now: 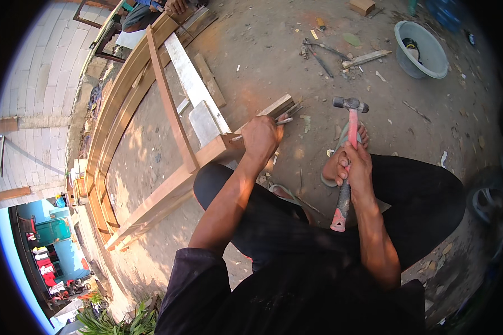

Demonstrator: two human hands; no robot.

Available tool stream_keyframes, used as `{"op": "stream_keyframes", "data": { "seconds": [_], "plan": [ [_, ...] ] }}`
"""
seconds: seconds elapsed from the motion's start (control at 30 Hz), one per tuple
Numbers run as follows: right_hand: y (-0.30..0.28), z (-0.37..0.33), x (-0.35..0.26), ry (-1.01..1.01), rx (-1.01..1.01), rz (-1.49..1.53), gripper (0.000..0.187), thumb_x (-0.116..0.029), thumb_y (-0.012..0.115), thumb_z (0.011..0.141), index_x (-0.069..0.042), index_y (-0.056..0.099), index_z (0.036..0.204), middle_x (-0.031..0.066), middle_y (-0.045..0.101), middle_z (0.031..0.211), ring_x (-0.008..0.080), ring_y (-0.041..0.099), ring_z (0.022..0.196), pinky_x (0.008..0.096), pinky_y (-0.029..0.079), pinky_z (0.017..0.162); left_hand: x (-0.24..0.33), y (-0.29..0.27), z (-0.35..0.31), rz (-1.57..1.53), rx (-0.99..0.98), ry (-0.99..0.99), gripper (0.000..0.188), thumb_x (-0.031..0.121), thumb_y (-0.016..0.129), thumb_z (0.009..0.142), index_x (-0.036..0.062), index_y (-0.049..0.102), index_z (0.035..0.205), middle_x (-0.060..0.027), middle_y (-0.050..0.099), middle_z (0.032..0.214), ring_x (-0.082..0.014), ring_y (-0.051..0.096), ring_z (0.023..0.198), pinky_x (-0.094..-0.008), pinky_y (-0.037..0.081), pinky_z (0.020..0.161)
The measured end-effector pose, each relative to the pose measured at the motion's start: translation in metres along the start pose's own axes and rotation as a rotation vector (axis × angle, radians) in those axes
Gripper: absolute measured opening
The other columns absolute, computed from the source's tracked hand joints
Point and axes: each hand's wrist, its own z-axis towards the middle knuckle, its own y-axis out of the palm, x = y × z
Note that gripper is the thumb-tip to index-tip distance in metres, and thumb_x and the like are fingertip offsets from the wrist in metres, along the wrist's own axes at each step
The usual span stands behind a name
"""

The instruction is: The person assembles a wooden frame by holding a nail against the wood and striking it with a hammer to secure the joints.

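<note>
My right hand (358, 164) is wrapped around the red and grey handle of a hammer (352, 125), its metal head pointing away from me above my foot. My left hand (261, 137) is closed on a slim, pale-ended rod (285, 120) at the corner of a wooden frame (165, 192). Most of the rod is hidden in the fist, so its kind is unclear. A beam end (278, 105) sticks out just beyond the knuckles. Beside that corner, a flat grey-white board (205, 123) lies by a white-faced plank (190, 75).
The long wooden frame stretches away to the far left, where another person's hand (176, 5) rests. Pincers-like tools (321, 58) and a wood offcut (366, 58) lie on the ground ahead. A grey bucket (422, 51) stands at far right; a wheel (483, 201) is at the right edge.
</note>
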Motion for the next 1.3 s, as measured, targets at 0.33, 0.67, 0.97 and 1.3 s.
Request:
{"op": "stream_keyframes", "data": {
  "seconds": [0.33,0.67,0.97,1.3],
  "plan": [
    [0.003,-0.003,-0.001,-0.027,0.027,-0.002,0.017,-0.023,0.051,0.102,-0.01,0.049,0.09,-0.0031,0.043,0.062,0.0071,0.042,0.04,0.0256,0.037,0.032,-0.004,0.005,0.005,0.0,0.038,0.006,0.058,0.05,0.062,0.091,-0.0018,0.07,0.067,-0.0222,0.065,0.063,-0.0389,0.067,0.059,-0.0463,0.052,0.053],
    [0.011,-0.004,0.005,-0.007,0.074,0.109,0.013,-0.022,0.048,0.103,-0.011,0.045,0.098,-0.0023,0.042,0.064,0.0086,0.039,0.039,0.0278,0.036,0.033,-0.002,0.002,0.006,0.016,-0.011,-0.016,0.053,0.046,0.062,0.092,-0.0016,0.071,0.069,-0.0233,0.066,0.064,-0.0402,0.068,0.061,-0.0459,0.053,0.055],
    [0.014,-0.008,0.006,0.242,-0.213,-0.063,0.014,-0.025,0.049,0.103,-0.013,0.046,0.099,-0.0022,0.043,0.065,0.0077,0.041,0.041,0.0272,0.037,0.034,-0.011,0.006,0.006,0.022,-0.014,-0.033,0.049,0.04,0.06,0.094,0.0003,0.071,0.069,-0.0218,0.067,0.068,-0.0394,0.069,0.063,-0.048,0.054,0.059],
    [0.028,-0.003,0.0,0.23,-0.278,-0.242,0.015,-0.024,0.048,0.103,-0.012,0.043,0.096,-0.0024,0.042,0.064,0.007,0.038,0.039,0.0263,0.036,0.033,-0.016,0.009,0.011,0.043,0.008,-0.006,0.046,0.038,0.059,0.094,-0.0005,0.071,0.072,-0.0211,0.067,0.069,-0.0398,0.068,0.064,-0.0472,0.054,0.059]
  ]
}}
